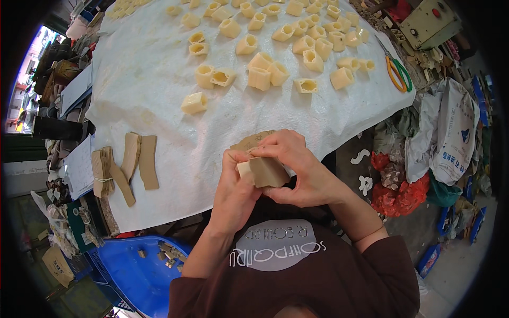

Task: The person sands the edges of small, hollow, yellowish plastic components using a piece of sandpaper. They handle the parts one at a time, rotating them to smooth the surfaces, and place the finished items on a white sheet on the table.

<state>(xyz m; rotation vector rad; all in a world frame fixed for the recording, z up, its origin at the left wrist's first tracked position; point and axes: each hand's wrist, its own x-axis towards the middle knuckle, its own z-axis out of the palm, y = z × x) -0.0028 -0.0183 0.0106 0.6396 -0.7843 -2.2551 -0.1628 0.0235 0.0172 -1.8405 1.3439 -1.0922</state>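
At the table's near edge, both my hands are closed on a tan strip (268, 170) bent around a small piece with a pale cream edge at its left. My left hand (237, 183) pinches that pale side with thumb and fingers. From the right, my right hand (305, 172) grips the strip above and below. Just beyond my fingers a tan piece with faint marks on it (253, 141) shows in part; my hands hide the rest. Several loose tan strips (149, 161) lie on the left, beside a bundle of strips (101, 172) that looks tied.
Many hollow cream pieces (260, 78) cover the far half of the white cloth (159, 106). Scissors with orange and green handles (398, 74) lie at the right edge. A blue basin (132, 273) sits low on the left; red plastic bags (400, 197) are on the right.
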